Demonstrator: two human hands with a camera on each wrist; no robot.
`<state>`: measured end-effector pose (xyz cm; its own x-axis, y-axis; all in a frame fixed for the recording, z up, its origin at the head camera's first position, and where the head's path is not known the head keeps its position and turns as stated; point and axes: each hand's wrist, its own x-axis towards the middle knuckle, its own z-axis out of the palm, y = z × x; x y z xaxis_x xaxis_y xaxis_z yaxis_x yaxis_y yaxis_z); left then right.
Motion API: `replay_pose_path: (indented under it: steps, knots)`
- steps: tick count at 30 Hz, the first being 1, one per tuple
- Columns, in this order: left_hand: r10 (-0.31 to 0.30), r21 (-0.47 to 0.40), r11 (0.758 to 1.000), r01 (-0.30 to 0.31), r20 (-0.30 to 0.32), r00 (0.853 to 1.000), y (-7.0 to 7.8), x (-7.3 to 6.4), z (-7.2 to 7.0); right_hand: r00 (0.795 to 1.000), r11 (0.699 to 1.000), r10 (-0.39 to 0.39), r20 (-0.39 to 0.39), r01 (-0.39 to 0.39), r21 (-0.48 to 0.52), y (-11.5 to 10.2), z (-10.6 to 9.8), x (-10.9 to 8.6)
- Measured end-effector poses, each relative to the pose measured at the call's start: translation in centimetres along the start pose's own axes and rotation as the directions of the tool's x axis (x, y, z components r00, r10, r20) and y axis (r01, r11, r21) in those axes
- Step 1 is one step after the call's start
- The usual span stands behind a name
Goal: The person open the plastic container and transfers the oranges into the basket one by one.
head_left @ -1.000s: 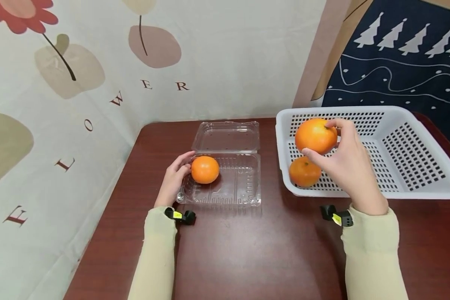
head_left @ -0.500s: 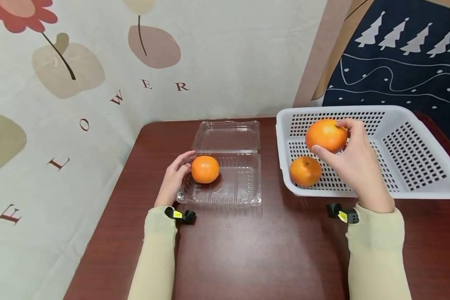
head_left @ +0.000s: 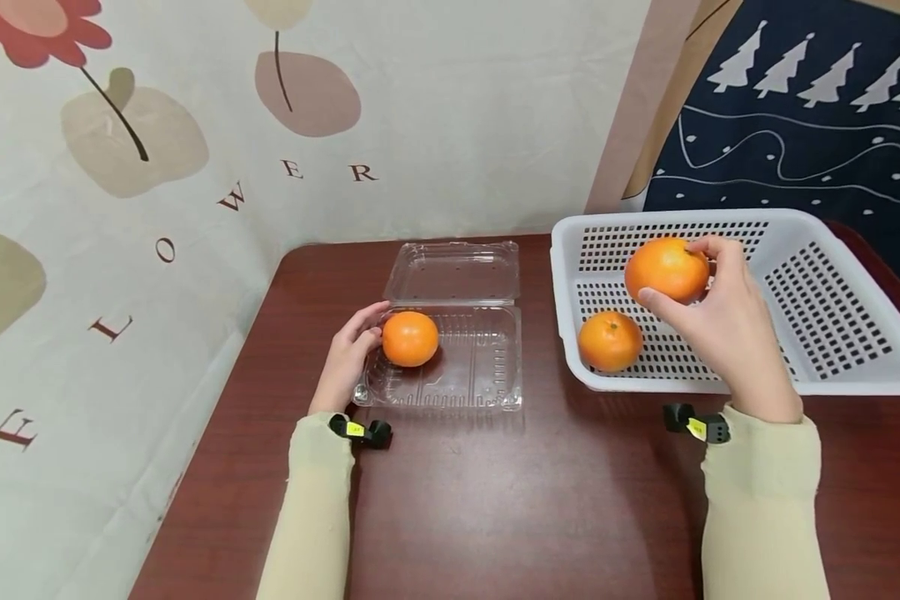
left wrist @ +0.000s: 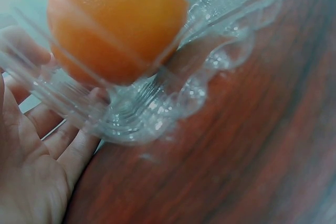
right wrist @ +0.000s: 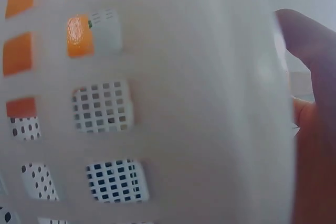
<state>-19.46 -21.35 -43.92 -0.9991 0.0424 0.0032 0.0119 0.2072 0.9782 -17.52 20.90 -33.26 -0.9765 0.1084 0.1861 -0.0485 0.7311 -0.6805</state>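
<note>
My right hand (head_left: 738,333) holds an orange (head_left: 667,271) between thumb and fingers, over the left part of the white basket (head_left: 855,387). A second orange (head_left: 611,341) sits below it in the basket's near left corner. In the right wrist view, the basket's wall (right wrist: 199,98) hides most of the hand. My left hand (head_left: 345,362) rests against the left wall of a clear plastic clamshell box (head_left: 468,398). Its fingers (left wrist: 73,148) lie fairly straight along the outside of that wall. Inside the box, beside this hand, sits another orange (head_left: 410,339).
The box's lid (head_left: 453,273) lies folded back behind it. Box and basket stand side by side on a dark red-brown table (head_left: 480,508). A printed cloth (head_left: 450,117) hangs behind and to the left, and a dark blue tree-patterned cloth (head_left: 810,142) hangs behind the basket.
My right hand has moved to the right over the basket with its orange, uncovering more of the orange below. The left hand and the box have stayed in place.
</note>
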Motion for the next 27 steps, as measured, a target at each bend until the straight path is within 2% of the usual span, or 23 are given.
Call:
replay_pose_path:
  steps: [23,27]
  knots:
    - [0.007,0.017,1.0,-0.007,-0.018,1.0,0.1,0.0,0.1,0.999,0.999,0.031,-0.027,-0.031,-0.008,1.2,-0.3,0.2]
    - [0.003,0.014,1.0,-0.003,-0.016,1.0,-0.6,0.3,0.0,0.999,0.999,0.044,-0.021,-0.044,0.003,1.4,-0.3,0.3]
